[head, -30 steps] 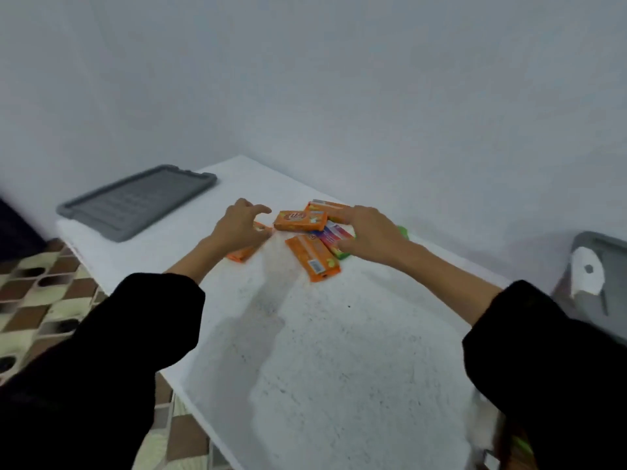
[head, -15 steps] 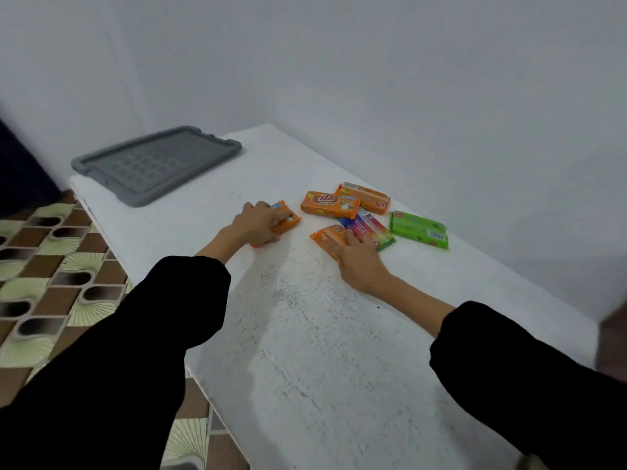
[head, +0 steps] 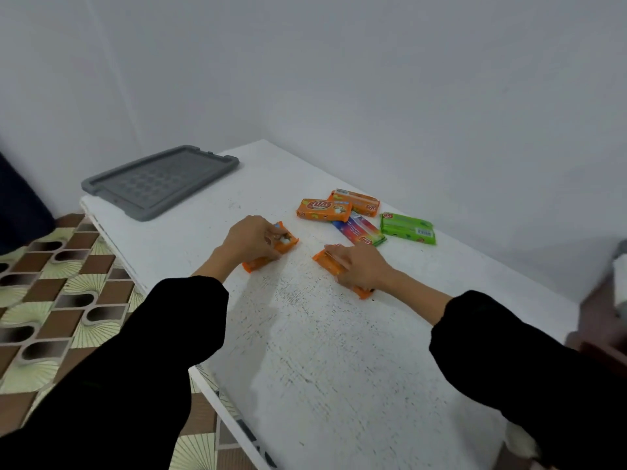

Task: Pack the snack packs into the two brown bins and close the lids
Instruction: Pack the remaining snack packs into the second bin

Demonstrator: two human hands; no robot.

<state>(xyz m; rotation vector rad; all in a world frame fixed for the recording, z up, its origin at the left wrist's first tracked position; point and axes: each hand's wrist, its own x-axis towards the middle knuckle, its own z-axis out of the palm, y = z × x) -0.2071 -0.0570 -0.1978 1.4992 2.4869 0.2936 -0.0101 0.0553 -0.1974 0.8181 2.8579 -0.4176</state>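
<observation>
Our left grip (head: 252, 240) curls round an orange pack (head: 286, 244) on the table (head: 322, 351); our right grip (head: 363, 269) lies flat, fingers straight, on a second pack (head: 320, 259). Four more packs (head: 324, 210) lie just beyond

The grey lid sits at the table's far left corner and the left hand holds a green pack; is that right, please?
Not quite. The head view shows the left hand holding an orange pack, not a green one; the green pack lies untouched near the wall. The grey lid is indeed at the table's far left corner.
</observation>
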